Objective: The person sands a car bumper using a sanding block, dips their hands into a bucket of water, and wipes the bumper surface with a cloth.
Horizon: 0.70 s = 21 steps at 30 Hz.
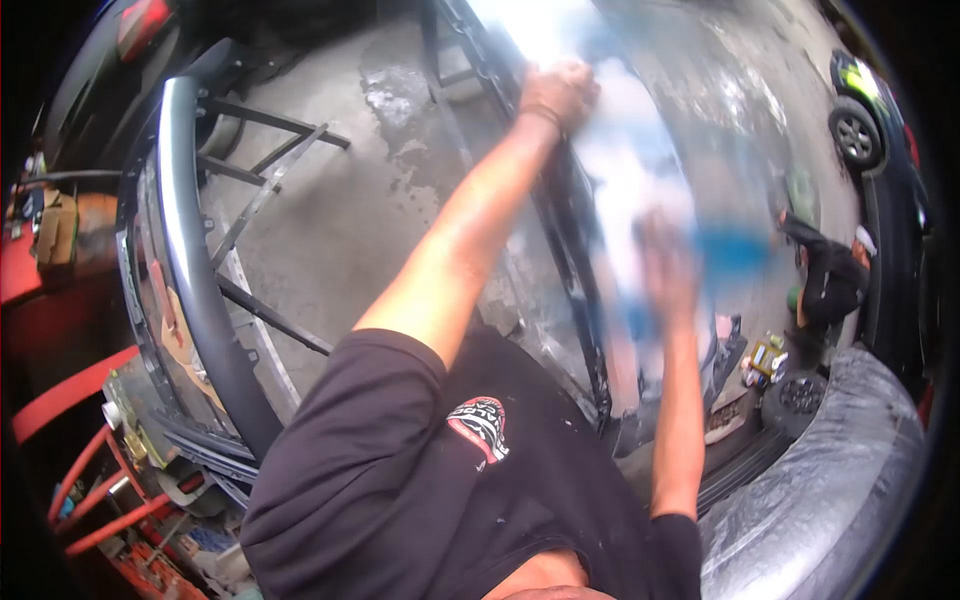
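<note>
A long car body panel (628,150) with a dark edge and a whitish, smeared surface lies in front of me. My left hand (558,95) is closed at its far left edge, with the fingers curled; what they grip is hidden. Over the nearer part of the panel, my right hand (668,260) is smeared by motion, so its fingers do not show clearly. A blue blur (740,250) shows beside that hand, too smeared to name.
To the left, a dark panel (185,230) rests on a metal stand (270,180). A person (835,270) crouches at the right near a dark vehicle (895,230). Grey plastic sheeting (820,500) is at lower right, and red metal frames (100,480) at lower left.
</note>
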Each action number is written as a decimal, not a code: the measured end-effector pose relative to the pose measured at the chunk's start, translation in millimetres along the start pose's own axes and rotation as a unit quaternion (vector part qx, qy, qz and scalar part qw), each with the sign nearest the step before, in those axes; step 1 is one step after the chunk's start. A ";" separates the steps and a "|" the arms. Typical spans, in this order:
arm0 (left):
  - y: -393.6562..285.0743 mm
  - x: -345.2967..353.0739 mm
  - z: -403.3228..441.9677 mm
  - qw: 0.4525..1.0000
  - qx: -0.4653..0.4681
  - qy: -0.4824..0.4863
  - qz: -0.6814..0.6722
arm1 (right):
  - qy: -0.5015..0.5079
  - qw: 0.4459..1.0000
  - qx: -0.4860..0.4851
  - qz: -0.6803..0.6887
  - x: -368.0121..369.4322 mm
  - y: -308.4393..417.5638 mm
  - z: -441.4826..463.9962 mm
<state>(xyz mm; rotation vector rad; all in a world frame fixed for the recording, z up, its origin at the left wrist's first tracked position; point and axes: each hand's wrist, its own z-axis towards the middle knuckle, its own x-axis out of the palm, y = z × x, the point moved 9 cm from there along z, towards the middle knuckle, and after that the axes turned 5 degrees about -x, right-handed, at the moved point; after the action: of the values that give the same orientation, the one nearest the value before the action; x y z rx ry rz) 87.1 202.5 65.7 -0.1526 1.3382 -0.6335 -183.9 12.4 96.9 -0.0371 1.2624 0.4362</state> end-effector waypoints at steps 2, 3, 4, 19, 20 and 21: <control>2.3 3.6 1.5 0.999 0.002 -0.047 0.006 | -0.018 0.995 0.089 0.046 -2.5 6.7 -15.1; 1.1 4.6 0.4 0.998 0.014 -0.059 0.005 | -0.015 0.995 0.085 0.048 3.9 0.5 -8.8; -0.2 4.0 4.5 0.998 0.011 -0.063 0.008 | -0.013 0.997 0.076 0.009 13.1 -15.1 8.0; -6.9 -2.2 -6.4 0.997 0.027 -0.072 0.031 | -0.022 0.991 0.071 0.111 29.8 31.6 67.8; -1.4 -0.3 -1.9 0.999 0.013 -0.028 0.022 | -0.021 0.991 0.082 0.107 28.2 32.5 58.9; -0.3 5.3 1.1 1.000 0.006 0.016 0.010 | -0.009 0.994 0.024 0.106 23.5 45.1 50.6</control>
<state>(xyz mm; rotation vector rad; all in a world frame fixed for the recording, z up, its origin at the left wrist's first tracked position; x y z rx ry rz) 88.5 199.2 61.6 -0.1199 1.3656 -0.6301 -147.5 74.1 100.6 0.1423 1.2635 0.5880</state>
